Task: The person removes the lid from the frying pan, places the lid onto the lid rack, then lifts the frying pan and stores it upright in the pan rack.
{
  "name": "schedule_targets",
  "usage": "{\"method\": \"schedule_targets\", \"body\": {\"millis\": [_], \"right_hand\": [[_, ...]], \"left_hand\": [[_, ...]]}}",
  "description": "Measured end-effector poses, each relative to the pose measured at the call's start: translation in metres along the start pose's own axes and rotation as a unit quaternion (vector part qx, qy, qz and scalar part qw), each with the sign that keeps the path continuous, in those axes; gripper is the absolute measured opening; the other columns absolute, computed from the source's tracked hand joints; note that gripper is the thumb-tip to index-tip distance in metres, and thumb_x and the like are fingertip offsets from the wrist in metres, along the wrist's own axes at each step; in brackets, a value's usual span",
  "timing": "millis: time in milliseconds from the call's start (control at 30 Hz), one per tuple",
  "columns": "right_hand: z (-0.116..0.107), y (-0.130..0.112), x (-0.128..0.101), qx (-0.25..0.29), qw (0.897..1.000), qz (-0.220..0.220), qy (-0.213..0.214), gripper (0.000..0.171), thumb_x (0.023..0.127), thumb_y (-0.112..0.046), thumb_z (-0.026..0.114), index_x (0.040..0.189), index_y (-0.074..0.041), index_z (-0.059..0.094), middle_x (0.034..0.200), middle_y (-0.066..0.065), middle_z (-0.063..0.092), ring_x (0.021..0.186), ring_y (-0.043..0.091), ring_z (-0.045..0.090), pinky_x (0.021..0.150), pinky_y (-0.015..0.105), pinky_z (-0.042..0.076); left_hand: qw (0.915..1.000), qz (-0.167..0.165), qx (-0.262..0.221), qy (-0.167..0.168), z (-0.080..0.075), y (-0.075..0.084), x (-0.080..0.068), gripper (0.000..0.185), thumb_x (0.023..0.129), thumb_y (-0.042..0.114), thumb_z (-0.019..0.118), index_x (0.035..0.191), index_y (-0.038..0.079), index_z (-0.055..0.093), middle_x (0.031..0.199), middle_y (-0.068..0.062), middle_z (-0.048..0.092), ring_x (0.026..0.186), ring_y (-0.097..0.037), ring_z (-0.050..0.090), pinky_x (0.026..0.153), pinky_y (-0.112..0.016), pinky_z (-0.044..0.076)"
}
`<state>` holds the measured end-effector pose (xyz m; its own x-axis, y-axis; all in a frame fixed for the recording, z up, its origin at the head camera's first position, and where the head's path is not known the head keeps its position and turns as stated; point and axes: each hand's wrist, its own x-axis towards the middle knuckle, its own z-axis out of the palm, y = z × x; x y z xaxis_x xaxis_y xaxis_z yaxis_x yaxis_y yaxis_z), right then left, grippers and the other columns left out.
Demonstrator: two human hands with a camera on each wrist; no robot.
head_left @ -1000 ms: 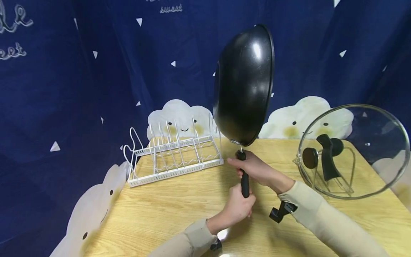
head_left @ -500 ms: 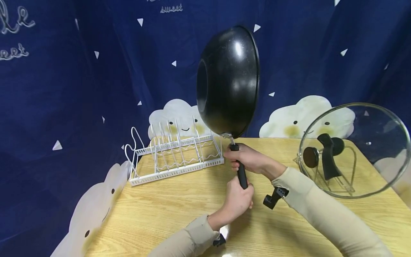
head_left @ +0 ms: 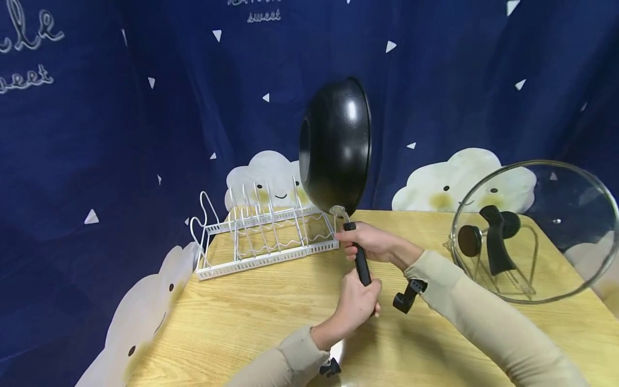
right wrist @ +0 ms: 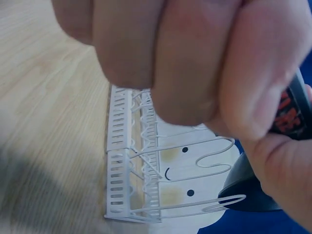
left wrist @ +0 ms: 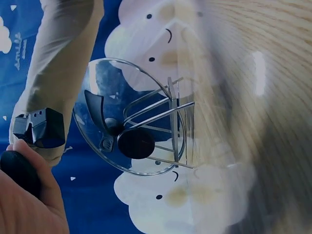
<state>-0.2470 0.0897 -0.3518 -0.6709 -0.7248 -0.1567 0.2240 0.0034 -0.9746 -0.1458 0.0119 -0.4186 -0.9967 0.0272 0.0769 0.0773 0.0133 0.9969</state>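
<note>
Both hands grip the black handle [head_left: 360,260] of one round black non-stick wok [head_left: 336,148]. The right hand [head_left: 369,242] is curled round the upper part of the handle near its metal joint, and the left hand [head_left: 355,306] is wrapped round the lower end. In the right wrist view the fingers [right wrist: 190,58] are closed tight over the handle. The wok stands almost on edge in the air, bowl up and handle down, above the back of the pale wooden surface [head_left: 251,317] and just to the right of the white wire rack [head_left: 263,234].

As I judge it, the heavy bowl rides high above the grip, so a slack wrist could let it swing down and strike the rack's thin upright wires, bending them or pushing the rack back off the surface. A wide swing to the right could knock the round glass lid [head_left: 532,231], which stands upright on a wire holder [head_left: 522,269] near the edge and could topple and break.

By count: one wok, one rack, one glass lid with one black knob [left wrist: 136,143], one lid holder, and two hands in beige sleeves. A dark blue cloth with white clouds [head_left: 96,107] hangs behind.
</note>
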Motion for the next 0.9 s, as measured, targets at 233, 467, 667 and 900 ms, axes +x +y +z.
{"method": "schedule_targets", "body": {"millis": [233, 467, 667, 900], "right_hand": [[0.0, 0.005, -0.001, -0.002, 1.0, 0.009, -0.008, 0.031, 0.099, -0.01, 0.045, 0.069, -0.009, 0.038, 0.058, -0.003, 0.034, 0.049, 0.008, 0.037, 0.051, 0.022, 0.034], [-0.002, 0.005, 0.0, 0.007, 0.999, -0.004, -0.033, 0.029, 0.099, -0.009, 0.043, 0.071, -0.008, 0.038, 0.06, -0.003, 0.034, 0.049, 0.008, 0.036, 0.051, 0.021, 0.034], [-0.006, 0.009, 0.001, 0.032, 0.999, -0.005, -0.043, 0.027, 0.099, -0.008, 0.042, 0.073, -0.009, 0.039, 0.06, -0.004, 0.033, 0.048, 0.007, 0.036, 0.051, 0.021, 0.034], [-0.006, 0.016, 0.005, 0.038, 0.999, 0.016, -0.034, 0.025, 0.098, -0.01, 0.046, 0.074, -0.01, 0.04, 0.06, -0.004, 0.034, 0.048, 0.007, 0.037, 0.051, 0.021, 0.034]], "left_hand": [[0.9999, -0.006, -0.005, -0.008, -0.001, -0.006, -0.003, 0.003, 0.081, 0.002, 0.051, 0.08, 0.005, 0.052, 0.048, 0.001, 0.047, 0.032, -0.008, 0.047, 0.03, -0.022, 0.039], [1.0, 0.002, 0.002, 0.003, 0.002, -0.004, -0.003, 0.006, 0.083, 0.003, 0.054, 0.081, 0.008, 0.053, 0.048, 0.001, 0.048, 0.032, -0.009, 0.048, 0.03, -0.024, 0.039], [0.9999, 0.004, 0.01, 0.005, 0.002, -0.005, -0.003, 0.006, 0.083, 0.004, 0.055, 0.081, 0.009, 0.053, 0.046, 0.001, 0.049, 0.031, -0.009, 0.048, 0.03, -0.023, 0.039], [0.9999, -0.006, -0.008, 0.003, 0.002, -0.01, -0.004, 0.007, 0.082, 0.003, 0.053, 0.077, 0.008, 0.052, 0.045, 0.0, 0.048, 0.032, -0.009, 0.048, 0.03, -0.021, 0.038]]}}
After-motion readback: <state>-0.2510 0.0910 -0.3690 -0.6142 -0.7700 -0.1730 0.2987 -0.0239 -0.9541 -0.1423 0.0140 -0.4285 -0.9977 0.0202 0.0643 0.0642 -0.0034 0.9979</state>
